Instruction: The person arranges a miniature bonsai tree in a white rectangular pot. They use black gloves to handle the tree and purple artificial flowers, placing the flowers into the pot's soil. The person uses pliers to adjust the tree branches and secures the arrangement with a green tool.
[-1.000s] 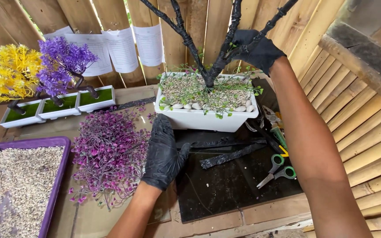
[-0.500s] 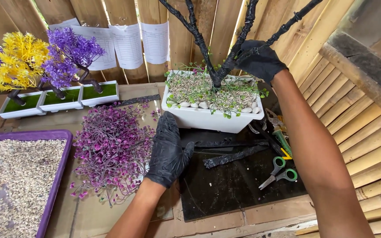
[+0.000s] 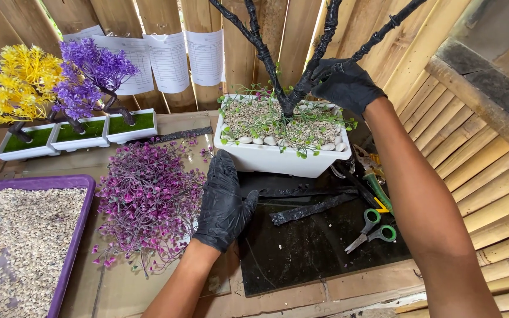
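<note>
Here the gloved right hand grips a black branch above the white planter. The left hand lies open beside purple foliage; white rectangular paper sheets hang beyond it.

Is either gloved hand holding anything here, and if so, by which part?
The right hand grips a black-wrapped branch of the bare tree, just above the fork. The left hand lies flat on the table beside the purple foliage pile, holding nothing.

A bare stretch of tabletop lies open below the white pot. To its right, scissors block the way; to its left, a purple foliage heap and gravel tray. Black branches crowd the air above the pot.
</note>
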